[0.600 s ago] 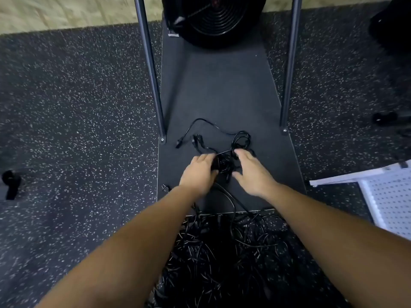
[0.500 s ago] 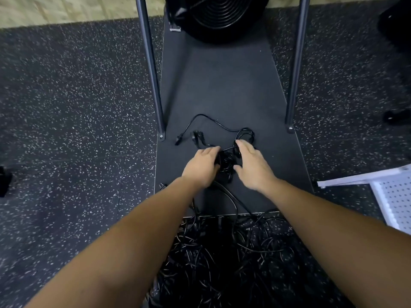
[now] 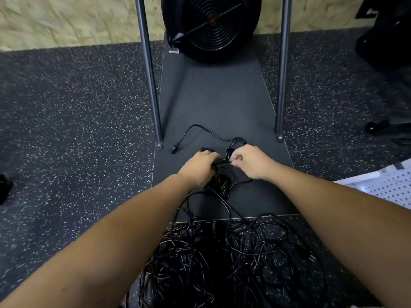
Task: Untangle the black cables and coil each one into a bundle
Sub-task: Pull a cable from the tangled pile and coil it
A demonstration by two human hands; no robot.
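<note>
Left hand (image 3: 200,168) had closed grip round half-made cable bundle (image 3: 222,176) on dark mat (image 3: 218,103); right hand (image 3: 251,161) pinched strand at bundle's top. My call: keep left grip firm as anchor, feed strand with right in even loops, pull slack slowly so loose tail with plug (image 3: 175,149) wouldn't snag. Big tangled pile (image 3: 222,258) lay near me, partly on speckled floor (image 3: 77,130). Two metal legs (image 3: 151,85) flanked mat; black fan (image 3: 211,25) stood at far end, white perforated panel (image 3: 391,187) at right.

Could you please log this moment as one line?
left hand grips cable bundle | right hand pinches strand | tangled pile remains
</note>
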